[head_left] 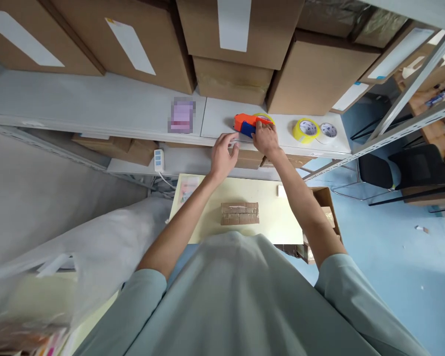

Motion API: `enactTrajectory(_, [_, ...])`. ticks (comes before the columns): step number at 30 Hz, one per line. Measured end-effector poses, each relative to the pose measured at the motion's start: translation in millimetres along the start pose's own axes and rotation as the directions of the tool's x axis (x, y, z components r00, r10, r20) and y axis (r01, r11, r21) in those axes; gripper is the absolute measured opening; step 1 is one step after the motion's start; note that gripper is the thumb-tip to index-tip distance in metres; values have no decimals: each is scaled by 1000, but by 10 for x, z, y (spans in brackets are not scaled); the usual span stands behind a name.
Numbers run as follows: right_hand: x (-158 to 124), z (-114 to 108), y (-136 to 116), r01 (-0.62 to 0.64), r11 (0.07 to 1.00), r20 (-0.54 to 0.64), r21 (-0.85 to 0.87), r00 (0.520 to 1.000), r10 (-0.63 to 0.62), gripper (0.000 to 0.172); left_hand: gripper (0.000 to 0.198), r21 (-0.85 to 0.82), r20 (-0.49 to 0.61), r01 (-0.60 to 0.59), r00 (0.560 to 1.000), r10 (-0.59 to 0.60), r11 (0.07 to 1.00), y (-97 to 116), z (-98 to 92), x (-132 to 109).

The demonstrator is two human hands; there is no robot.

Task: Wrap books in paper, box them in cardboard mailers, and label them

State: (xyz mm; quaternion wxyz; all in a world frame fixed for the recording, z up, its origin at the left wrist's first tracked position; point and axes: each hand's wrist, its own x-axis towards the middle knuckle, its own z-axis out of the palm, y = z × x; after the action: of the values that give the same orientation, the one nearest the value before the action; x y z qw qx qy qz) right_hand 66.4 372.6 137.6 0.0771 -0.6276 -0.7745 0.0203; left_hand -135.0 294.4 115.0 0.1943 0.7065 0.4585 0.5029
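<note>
Orange-and-blue tape dispenser [244, 124] in the right hand's [266, 139] clasp, left hand [224, 156] empty, fingers parted just beside — all near the shelf's [218, 120] front lip, where a slack grip could drop it toward the wrapped parcel [240, 214] on the desk [278, 217].

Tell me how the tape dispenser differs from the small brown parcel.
The tape dispenser is orange and blue; the parcel is brown.
The right hand is on the tape dispenser, while neither hand touches the parcel.
The tape dispenser is at the shelf; the parcel lies on the pale table.
Both are in front of the person.
</note>
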Motion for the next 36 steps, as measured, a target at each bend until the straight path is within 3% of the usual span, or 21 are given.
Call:
enactTrajectory(4, [-76, -38, 0, -5, 1000, -62, 1, 998, 5, 57, 31, 11, 6, 96, 995, -96, 995, -164, -82, -366])
enactTrajectory(6, [-304, -65, 1, 0, 999, -130, 49, 991, 7, 62, 30, 5, 26, 176, 984, -176, 984, -314, -117, -692])
enactTrajectory(8, [-705, -25, 9, -10, 994, -144, 110, 989, 26, 66, 30, -4, 48, 300, 953, -300, 954, -487, -158, -1136])
enactTrajectory(10, [-1253, 123, 24, -54, 981, -71, 188, 995, 68, 69, 27, 12, 96, 481, 872, -480, 876, -641, -201, -1653])
enactTrajectory(13, [-2167, 523, 53, -225, 926, 91, 304, 974, 207, 67, 21, 132, 208, 716, 657, -725, 686, -751, -241, -2378])
enactTrajectory(15, [-2690, 829, 61, -379, 861, 257, 340, 918, 303, 64, 21, 200, 233, 784, 544, -806, 587, -727, -231, -2718])
enactTrajectory(16, [-2896, 970, 56, -447, 826, 341, 344, 879, 334, 64, 23, 222, 241, 797, 514, -823, 562, -691, -214, -2832])
enactTrajectory(18, [-3184, 1204, 20, -534, 758, 443, 375, 821, 359, 62, 29, 250, 267, 792, 497, -826, 557, -591, -156, -2955])
enactTrajectory(20, [-3317, 1374, -48, -562, 726, 477, 396, 802, 361, 63, 34, 302, 294, 753, 510, -808, 585, -480, -76, -2975])
enactTrajectory(26, [-3278, 1666, -246, -558, 790, 448, 254, 792, 415, 59, 53, 550, 207, 625, 541, -815, 554, -291, 204, -2865])
enactTrajectory(30, [-3280, 1743, -177, -528, 799, 420, 287, 819, 390, 48, 56, 575, 157, 639, 527, -835, 511, -344, 261, -2844])
enactTrajectory(36, [-3306, 1712, 41, -462, 738, 428, 491, 866, 258, 45, 52, 476, 284, 637, 541, -791, 606, -504, 47, -2818])
